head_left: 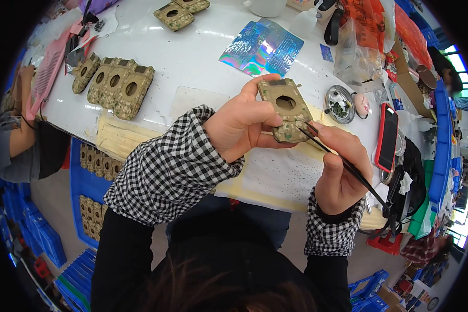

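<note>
My left hand (244, 118) grips a camouflage-painted toy tank hull (290, 115) by its side, thumb on the upper face. The hull has a round opening in its top and is tilted toward me above the table. My right hand (343, 156) pinches slim black tweezers (370, 188). Their tips touch or nearly touch the end of the hull nearest me; whether a small part sits between them I cannot tell. To the right of the hull, a round metal dish (328, 99) holds small dark green bits.
Several similar hulls (131, 88) stand in a row at the left, with more at the back. A blue tray (77, 179) of hulls is below the table's left edge. A holographic sheet (265, 46), a red-cased phone (387, 136) and plastic bags (356, 57) lie around the work area.
</note>
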Available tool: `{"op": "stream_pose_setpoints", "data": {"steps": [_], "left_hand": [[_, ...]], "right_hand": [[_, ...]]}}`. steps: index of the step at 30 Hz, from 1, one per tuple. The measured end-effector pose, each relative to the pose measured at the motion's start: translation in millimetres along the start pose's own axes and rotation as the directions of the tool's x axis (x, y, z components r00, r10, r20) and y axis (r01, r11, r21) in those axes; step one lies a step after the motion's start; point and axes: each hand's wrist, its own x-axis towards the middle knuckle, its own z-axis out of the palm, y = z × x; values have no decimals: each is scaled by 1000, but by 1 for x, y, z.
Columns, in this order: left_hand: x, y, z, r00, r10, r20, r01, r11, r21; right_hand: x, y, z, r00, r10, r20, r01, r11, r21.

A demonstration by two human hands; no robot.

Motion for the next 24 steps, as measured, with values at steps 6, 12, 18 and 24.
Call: {"op": "stream_pose_setpoints", "data": {"steps": [6,12,18,24], "left_hand": [[0,0,0,1000,3,8,-3,1000,13],[0,0,1,1000,-4,3,4,1000,24],[0,-1,-1,1000,4,9,-4,1000,-1],[0,-1,0,1000,4,1,-4,1000,13]], "right_hand": [[0,0,0,1000,-8,8,8,1000,-5],[0,-1,0,1000,-8,10,8,1000,-15],[4,-2,0,998,-47,39,49,996,-68],[7,2,-1,993,-103,66,111,985,-134]]}}
